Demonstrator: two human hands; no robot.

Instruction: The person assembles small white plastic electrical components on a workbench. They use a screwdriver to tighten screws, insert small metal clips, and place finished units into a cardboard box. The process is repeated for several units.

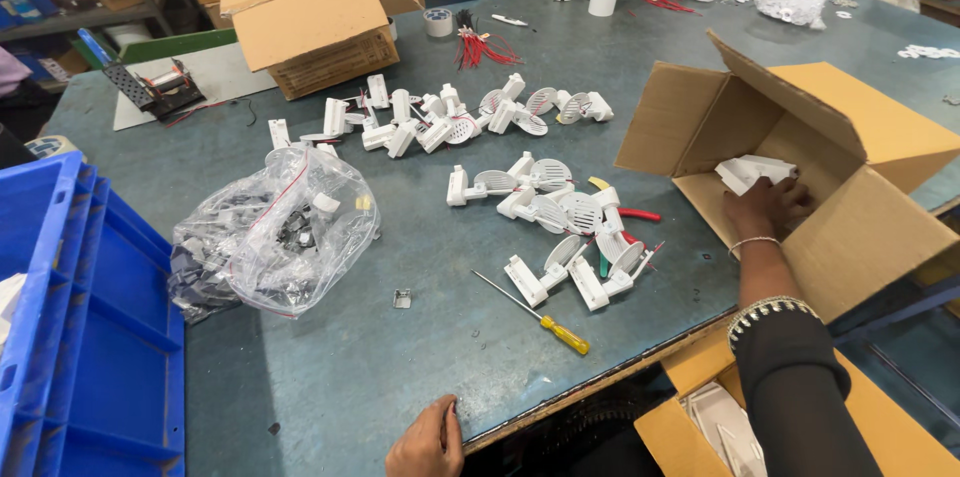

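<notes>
Reaching into an open cardboard box (pixel 880 227) that lies on its side at the right edge of the table (pixel 420 347), the right hand (pixel 765 207) closes its fingers around a white plastic part (pixel 752 171) inside the box. The left hand (pixel 428 442) rests at the near edge of the table, fingers curled loosely, holding nothing. On the table between the two hands lies a screwdriver (pixel 535 315) with a yellow handle. Just past it sits a pile of white plastic parts (pixel 560 217) with round grilles, and a second bunch of white parts (pixel 450 117) lies farther back. A clear plastic bag (pixel 275 232) full of small dark pieces sits to the left, next to a blue crate (pixel 70 337). Another open cardboard box (pixel 310 17) stands at the far side of the table. Red wires (pixel 480 47) lie near it.
</notes>
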